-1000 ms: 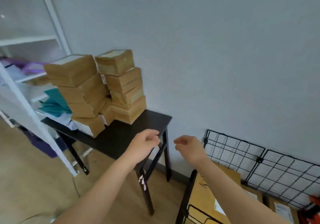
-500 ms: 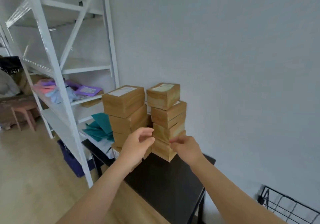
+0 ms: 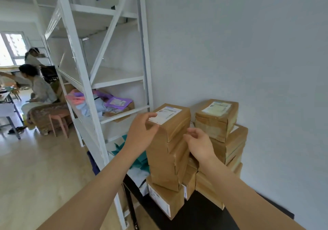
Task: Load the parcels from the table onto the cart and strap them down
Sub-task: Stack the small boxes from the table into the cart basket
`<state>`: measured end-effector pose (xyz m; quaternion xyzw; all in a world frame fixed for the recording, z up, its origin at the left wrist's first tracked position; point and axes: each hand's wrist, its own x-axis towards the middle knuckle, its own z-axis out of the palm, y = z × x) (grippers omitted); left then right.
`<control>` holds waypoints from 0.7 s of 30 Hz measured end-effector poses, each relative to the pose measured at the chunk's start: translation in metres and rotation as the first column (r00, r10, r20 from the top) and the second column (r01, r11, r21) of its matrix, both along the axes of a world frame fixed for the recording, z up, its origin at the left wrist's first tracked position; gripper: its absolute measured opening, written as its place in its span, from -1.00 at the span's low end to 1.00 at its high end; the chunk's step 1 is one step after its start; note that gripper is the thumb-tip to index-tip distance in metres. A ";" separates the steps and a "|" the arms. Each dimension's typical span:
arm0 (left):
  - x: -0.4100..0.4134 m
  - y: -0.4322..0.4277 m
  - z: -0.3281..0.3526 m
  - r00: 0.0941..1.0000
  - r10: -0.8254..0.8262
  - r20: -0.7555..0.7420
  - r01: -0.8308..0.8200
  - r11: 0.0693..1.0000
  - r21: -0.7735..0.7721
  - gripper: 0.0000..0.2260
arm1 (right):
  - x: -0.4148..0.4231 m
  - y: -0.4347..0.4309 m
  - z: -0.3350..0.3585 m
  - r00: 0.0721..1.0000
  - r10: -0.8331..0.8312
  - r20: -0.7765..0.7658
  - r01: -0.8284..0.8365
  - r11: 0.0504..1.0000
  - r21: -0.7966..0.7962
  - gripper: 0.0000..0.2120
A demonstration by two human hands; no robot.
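Two stacks of brown taped parcels stand on a black table (image 3: 200,213) against the wall. The left stack's top parcel (image 3: 174,121) carries a white label. My left hand (image 3: 142,132) touches that parcel's near left corner, fingers spread on the label edge. Just off the parcel's right side, my right hand (image 3: 199,143) hovers with fingers curled and apart, holding nothing. The right stack's top parcel (image 3: 217,117) also bears a label. A lower parcel (image 3: 165,197) sits at the left stack's base. The cart is out of view.
A tall white metal shelving rack (image 3: 85,80) stands left of the table, with purple and pink mailers (image 3: 113,103) and teal bags (image 3: 140,160) on it. Two people (image 3: 38,85) sit at the far left near a pink stool (image 3: 58,121). The wall is right behind the stacks.
My view has swung left and up from the wire cart panels to the parcel stacks. Both hands have risen from the table edge to the top parcel of the left stack.
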<state>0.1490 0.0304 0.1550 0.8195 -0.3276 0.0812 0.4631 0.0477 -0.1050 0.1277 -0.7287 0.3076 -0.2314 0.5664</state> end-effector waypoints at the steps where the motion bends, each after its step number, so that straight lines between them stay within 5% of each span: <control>1: 0.012 -0.001 0.002 1.000 0.001 -0.007 -0.001 1.000 -0.022 -0.70 | 0.008 0.000 -0.001 1.000 -0.014 0.004 0.014 1.000 0.017 -0.68; 5: 0.056 -0.009 0.010 0.994 -0.005 -0.111 -0.005 0.996 -0.087 -0.67 | 0.036 -0.003 0.001 0.995 -0.097 0.009 0.096 0.990 0.105 -0.63; 8: 0.087 -0.014 0.008 0.938 -0.075 -0.339 0.037 0.993 -0.115 -0.62 | 0.052 -0.002 0.000 0.983 -0.183 -0.014 0.182 0.957 0.228 -0.57; 13: 0.122 -0.023 0.001 0.681 -0.223 -0.697 0.110 0.973 -0.205 -0.61 | 0.077 0.000 0.001 0.960 -0.277 -0.047 0.275 0.887 0.372 -0.48; 17: 0.133 -0.026 -0.010 0.424 -0.335 -0.841 0.153 0.942 -0.298 -0.57 | 0.087 0.005 0.000 0.948 -0.315 -0.051 0.307 0.859 0.408 -0.49; 21: 0.140 -0.033 -0.017 0.374 -0.400 -0.837 0.230 0.914 -0.334 -0.62 | 0.093 0.007 0.000 0.939 -0.339 -0.054 0.332 0.857 0.395 -0.54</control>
